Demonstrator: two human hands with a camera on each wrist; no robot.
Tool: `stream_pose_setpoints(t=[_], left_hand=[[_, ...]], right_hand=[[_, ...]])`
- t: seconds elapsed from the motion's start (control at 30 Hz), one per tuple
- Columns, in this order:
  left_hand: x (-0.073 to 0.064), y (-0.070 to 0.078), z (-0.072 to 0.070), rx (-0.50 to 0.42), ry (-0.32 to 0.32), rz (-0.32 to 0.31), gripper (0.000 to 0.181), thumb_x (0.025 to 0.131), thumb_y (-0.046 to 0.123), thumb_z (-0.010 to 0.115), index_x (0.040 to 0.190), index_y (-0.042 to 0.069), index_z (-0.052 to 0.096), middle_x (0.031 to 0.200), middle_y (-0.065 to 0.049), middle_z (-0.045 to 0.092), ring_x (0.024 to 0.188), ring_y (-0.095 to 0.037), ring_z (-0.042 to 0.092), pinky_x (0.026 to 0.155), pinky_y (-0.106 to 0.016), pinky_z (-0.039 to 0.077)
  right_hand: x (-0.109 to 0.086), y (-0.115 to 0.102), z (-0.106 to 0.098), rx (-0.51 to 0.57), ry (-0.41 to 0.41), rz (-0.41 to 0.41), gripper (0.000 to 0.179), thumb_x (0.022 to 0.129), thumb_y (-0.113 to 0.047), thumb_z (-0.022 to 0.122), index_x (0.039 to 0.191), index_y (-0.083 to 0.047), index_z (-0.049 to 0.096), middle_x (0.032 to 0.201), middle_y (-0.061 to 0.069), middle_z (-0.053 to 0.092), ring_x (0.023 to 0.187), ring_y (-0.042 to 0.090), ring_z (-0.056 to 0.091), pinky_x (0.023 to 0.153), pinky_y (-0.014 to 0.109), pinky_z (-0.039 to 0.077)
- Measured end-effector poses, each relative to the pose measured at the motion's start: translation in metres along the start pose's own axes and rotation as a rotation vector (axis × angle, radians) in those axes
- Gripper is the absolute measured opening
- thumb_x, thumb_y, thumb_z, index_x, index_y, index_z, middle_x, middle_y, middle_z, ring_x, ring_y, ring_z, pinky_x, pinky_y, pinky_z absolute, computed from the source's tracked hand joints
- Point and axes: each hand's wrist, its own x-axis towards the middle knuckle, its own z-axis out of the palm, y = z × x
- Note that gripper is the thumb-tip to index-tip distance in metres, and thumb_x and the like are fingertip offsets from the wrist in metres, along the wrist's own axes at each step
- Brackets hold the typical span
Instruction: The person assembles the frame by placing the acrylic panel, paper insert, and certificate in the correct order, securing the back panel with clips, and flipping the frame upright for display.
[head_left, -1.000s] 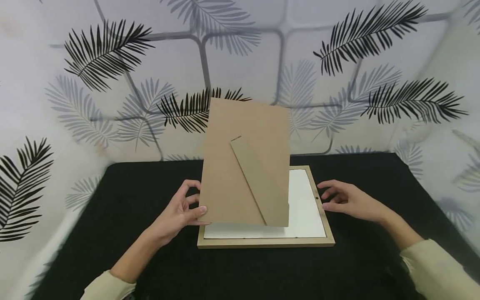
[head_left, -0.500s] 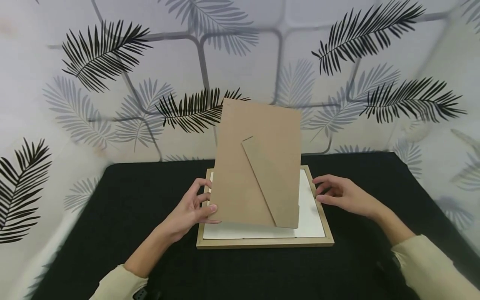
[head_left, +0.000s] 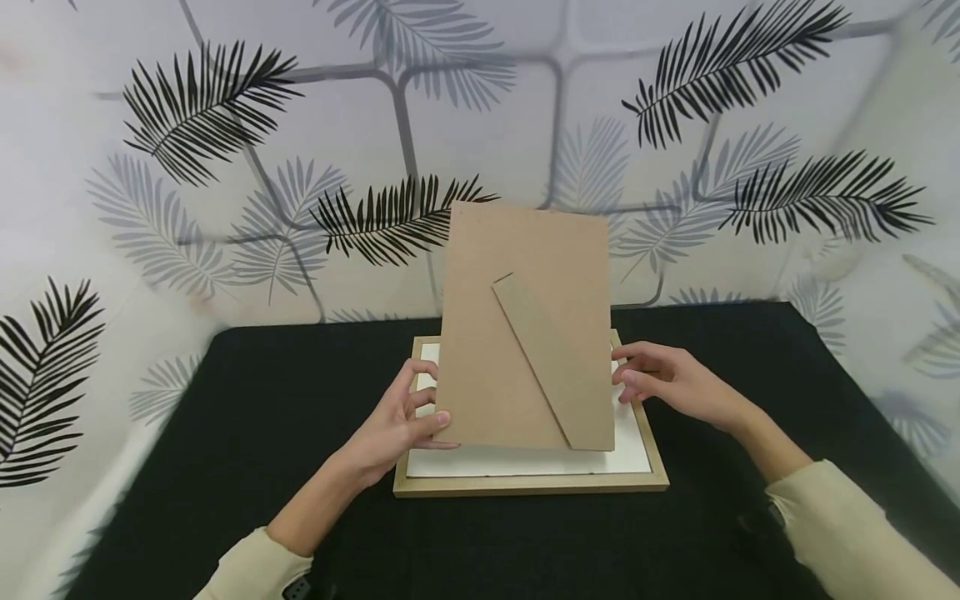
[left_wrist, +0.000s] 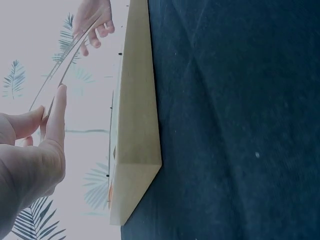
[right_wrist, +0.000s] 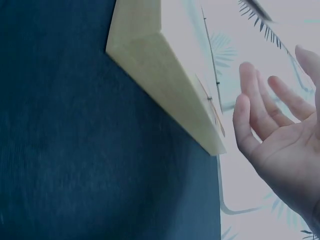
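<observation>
My left hand (head_left: 390, 433) pinches the lower left edge of a brown picture-frame backing board (head_left: 480, 350), thumb in front. The board is held up and tilted, and a slanted easel leg (head_left: 551, 367) runs down its face. Seen from the left wrist, the board (left_wrist: 62, 70) shows nearly edge-on. Beneath it a light wooden picture frame (head_left: 532, 483) lies flat, with a white sheet (head_left: 633, 433) inside, partly hidden by the board. By the board's right edge is my right hand (head_left: 675, 379), its fingers loosely bent and holding nothing in the right wrist view.
A black cloth (head_left: 300, 400) covers the table under the frame. Behind stands a pale backdrop (head_left: 480, 108) printed with dark and grey fern leaves. Small dark tabs (left_wrist: 120, 53) line the frame's inner edge.
The left hand has carried the backing board to the right, further over the frame. My right hand has moved left and slightly up, from the frame's right side to the board's edge.
</observation>
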Motion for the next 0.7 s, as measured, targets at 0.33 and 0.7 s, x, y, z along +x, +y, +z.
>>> stream_pose_setpoints(t=[0.33, 0.7], left_hand=[[0.003, -0.003, 0.009, -0.025, 0.005, -0.013, 0.047, 0.098, -0.01, 0.06, 0.13, 0.009, 0.032, 0.111, -0.02, 0.054, 0.094, -0.031, 0.066, 0.082, -0.06, 0.055], [0.002, -0.005, 0.015, -0.038, 0.018, -0.032, 0.046, 0.098, -0.012, 0.058, 0.128, 0.01, 0.032, 0.107, -0.017, 0.052, 0.089, -0.027, 0.061, 0.082, -0.06, 0.055]], right_hand=[[0.009, -0.007, 0.01, 0.016, 0.026, -0.026, 0.024, 0.105, -0.01, 0.06, 0.125, 0.002, 0.058, 0.099, 0.016, 0.066, 0.084, 0.034, 0.067, 0.077, 0.044, 0.059], [0.013, -0.003, 0.013, 0.028, 0.003, -0.098, 0.006, 0.102, -0.006, 0.063, 0.103, -0.002, 0.059, 0.083, 0.011, 0.064, 0.077, 0.028, 0.064, 0.073, 0.042, 0.059]])
